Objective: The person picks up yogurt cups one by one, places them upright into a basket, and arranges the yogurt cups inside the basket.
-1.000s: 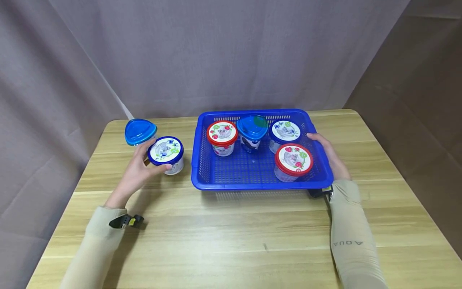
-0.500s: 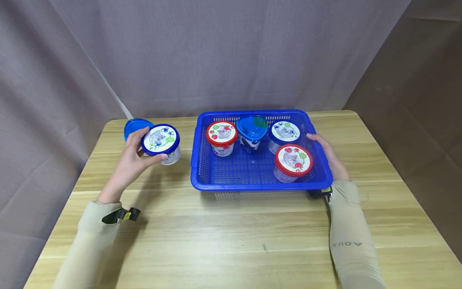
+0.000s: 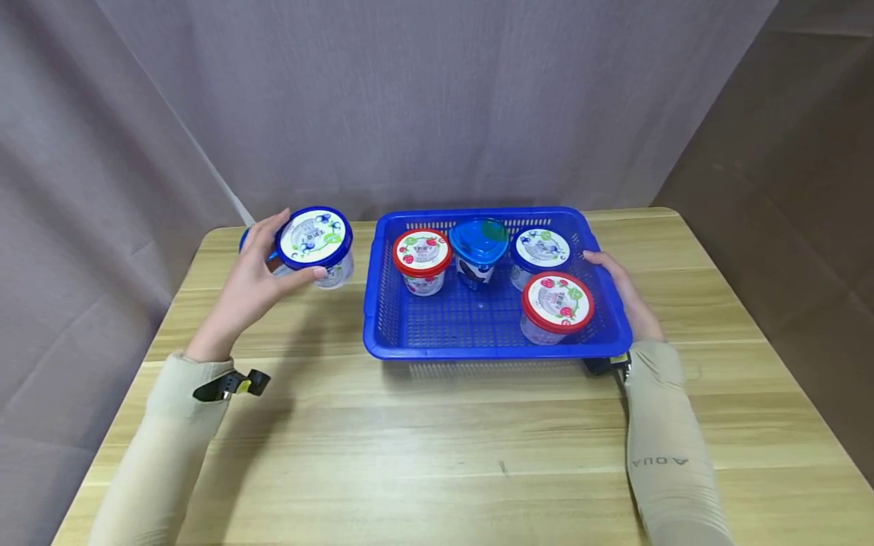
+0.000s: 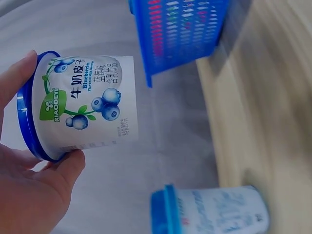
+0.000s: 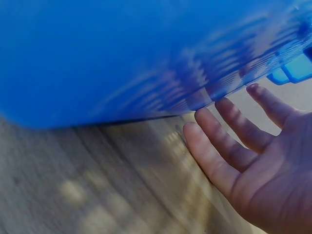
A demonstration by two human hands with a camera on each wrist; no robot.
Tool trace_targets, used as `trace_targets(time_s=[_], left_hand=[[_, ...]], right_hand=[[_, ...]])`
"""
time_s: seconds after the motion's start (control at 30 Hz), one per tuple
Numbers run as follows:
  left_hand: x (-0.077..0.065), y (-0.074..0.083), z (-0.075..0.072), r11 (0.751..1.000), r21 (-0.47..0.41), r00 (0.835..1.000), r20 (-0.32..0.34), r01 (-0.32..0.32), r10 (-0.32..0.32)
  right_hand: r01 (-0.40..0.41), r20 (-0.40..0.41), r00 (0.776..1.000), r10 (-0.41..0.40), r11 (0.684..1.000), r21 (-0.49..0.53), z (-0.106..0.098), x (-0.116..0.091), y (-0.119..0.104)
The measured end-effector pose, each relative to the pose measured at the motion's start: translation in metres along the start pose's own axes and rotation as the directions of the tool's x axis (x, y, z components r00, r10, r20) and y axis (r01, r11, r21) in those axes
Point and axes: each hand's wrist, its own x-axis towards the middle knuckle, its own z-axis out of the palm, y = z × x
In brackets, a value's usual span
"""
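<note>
My left hand [image 3: 247,292] grips a blueberry milk cup [image 3: 315,241] by its dark blue lid, thumb on the near side and fingers on the far side. In the left wrist view this cup [image 4: 92,105] is held up off the table, its blueberry print showing. On the right, my right hand [image 3: 627,299] lies along the outer side of a blue plastic basket [image 3: 471,353]. Its fingers [image 5: 226,161] are fairly straight, with the tips right at the basket wall in the right wrist view.
Inside the basket stand two red-lidded cups [image 3: 422,252] with strawberry prints, a dark blue-lidded blueberry cup [image 3: 541,249] and a cup with a rounded triangular blue lid [image 3: 479,239]. Another blue-lidded cup [image 4: 219,209] stands on the wooden table [image 3: 437,447], mostly hidden behind my left hand in the head view.
My left hand has raised the blueberry milk cup and moved it toward the back of the table, then slightly right. The right hand and basket have stayed in place.
</note>
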Motion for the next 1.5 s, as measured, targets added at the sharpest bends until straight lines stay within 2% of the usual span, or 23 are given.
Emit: trace_targets(time_s=[0.2,0.33,0.5,0.7,0.8,0.93,1.17,1.27,1.4,1.5], left_hand=[[0.011,0.025,0.005,1.000,0.011,0.999,0.036,-0.023,0.023],[0.018,0.039,0.013,0.999,0.008,0.998,0.057,-0.038,0.038],[0.021,0.049,0.027,0.998,0.032,0.993,0.110,-0.055,0.051],[0.026,0.061,0.041,0.991,0.077,0.979,0.183,-0.108,0.093],[0.030,0.069,0.048,0.984,0.106,0.962,0.249,-0.142,0.112],[0.034,0.078,0.060,0.967,0.161,0.931,0.340,-0.198,0.134],[0.037,0.080,0.090,0.944,0.174,0.871,0.459,-0.279,0.173],[0.037,0.077,0.099,0.946,0.174,0.854,0.496,-0.275,0.157],[0.034,0.071,0.108,0.954,0.194,0.834,0.544,-0.229,0.089],[0.033,0.065,0.115,0.953,0.212,0.813,0.579,-0.215,0.055]], right_hand=[[0.003,0.001,1.000,-0.003,1.000,-0.016,0.000,0.000,-0.002],[0.013,0.002,1.000,-0.013,1.000,-0.021,0.002,0.001,-0.005],[0.016,0.010,1.000,-0.016,1.000,-0.021,0.005,0.002,-0.007],[0.008,0.009,1.000,-0.008,1.000,-0.020,0.005,0.001,-0.010],[0.005,0.002,1.000,-0.005,1.000,-0.018,0.003,-0.001,-0.010],[0.006,0.001,1.000,-0.006,1.000,-0.007,0.000,-0.003,-0.009],[0.025,0.016,1.000,-0.025,1.000,0.007,-0.004,-0.001,-0.005],[0.035,0.018,0.999,-0.035,0.999,0.004,-0.004,0.000,-0.004],[0.041,0.025,0.999,-0.041,0.999,-0.007,-0.004,0.001,-0.003],[0.029,0.026,0.999,-0.029,1.000,-0.012,-0.003,0.002,-0.001]])
